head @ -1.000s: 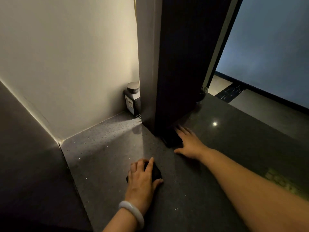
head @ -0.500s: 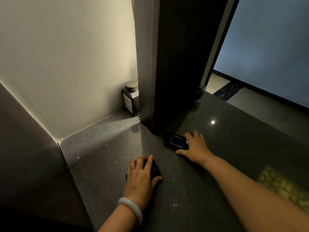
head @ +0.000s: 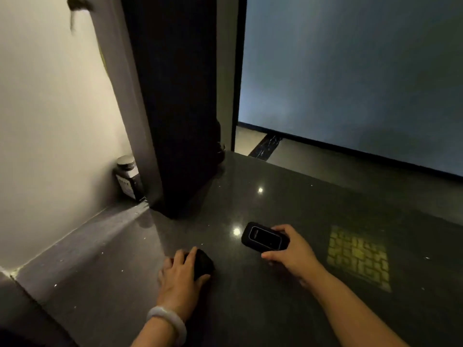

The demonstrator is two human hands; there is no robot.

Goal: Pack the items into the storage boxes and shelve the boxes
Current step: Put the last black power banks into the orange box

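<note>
A small black device [head: 265,237] with a dark screen sits lifted off the dark speckled surface [head: 250,309], pinched in the right hand [head: 293,251]; just beside it the left hand [head: 179,274] lies curled over a rounded black object [head: 203,264] resting on the surface; a capped jar [head: 127,176] stands in the far corner beside a dark pillar [head: 180,108].

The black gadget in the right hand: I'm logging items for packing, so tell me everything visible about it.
The black gadget is a small rounded rectangular block, matte-looking, with a thin pale outline framing a dark glossy panel on its top face. The right hand grips its near end, above the dark speckled countertop. Whether it touches the counter is unclear.
</note>
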